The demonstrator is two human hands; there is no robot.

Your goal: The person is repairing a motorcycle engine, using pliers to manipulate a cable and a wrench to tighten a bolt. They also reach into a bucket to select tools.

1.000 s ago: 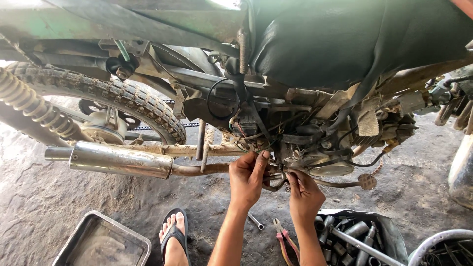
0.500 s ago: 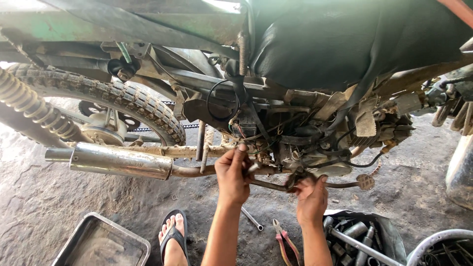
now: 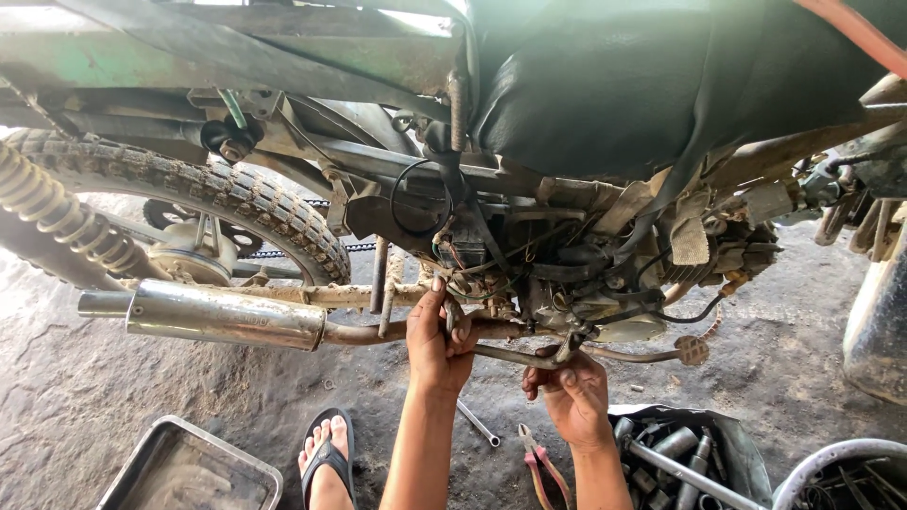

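Left hand (image 3: 436,342) reaches up at centre frame, fingers curled among the wires and small fittings under the motorcycle's engine (image 3: 567,283), seemingly steadying a part there. Lower right of it, the right hand (image 3: 572,392) closes around a metal lever (image 3: 529,357) below the engine, gripping it near its end for leverage. At left the chrome exhaust pipe (image 3: 227,314) runs across. Red-handled pliers (image 3: 543,467) and a wrench (image 3: 477,423) lie on the ground between the forearms, within easy reach
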